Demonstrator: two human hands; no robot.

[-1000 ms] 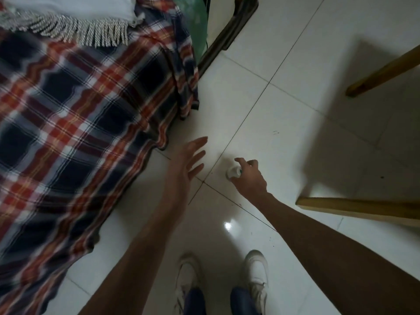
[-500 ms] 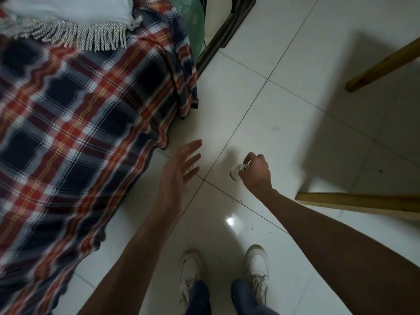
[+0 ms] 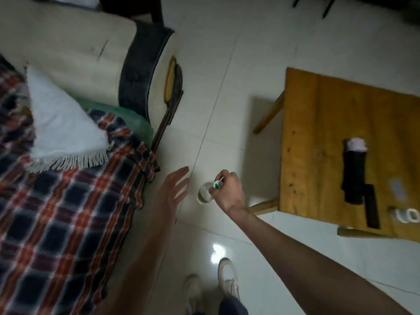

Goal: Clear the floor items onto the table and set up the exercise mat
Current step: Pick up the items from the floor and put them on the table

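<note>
My right hand (image 3: 228,193) is shut on a small clear bottle (image 3: 205,193) with a green and white label, held above the white tiled floor (image 3: 227,92). My left hand (image 3: 172,192) hovers beside it to the left, flat, fingers apart, holding nothing. To the right stands a low wooden table (image 3: 318,123). On it lie a black rolled item with a pink end (image 3: 355,171), a black flat bar (image 3: 371,209), a grey card (image 3: 397,190) and a white tape roll (image 3: 406,215). The frame is motion-blurred.
A bed with a plaid blanket (image 3: 59,214), a white fringed cloth (image 3: 61,133) and a cream bolster (image 3: 75,53) fills the left side. My white shoes (image 3: 227,280) stand on the tiles below. Dark furniture legs (image 3: 327,5) show at the top right.
My right hand has lifted the small bottle off the floor. My view has swung up and right, bringing the wooden table top and the bolster into sight.
</note>
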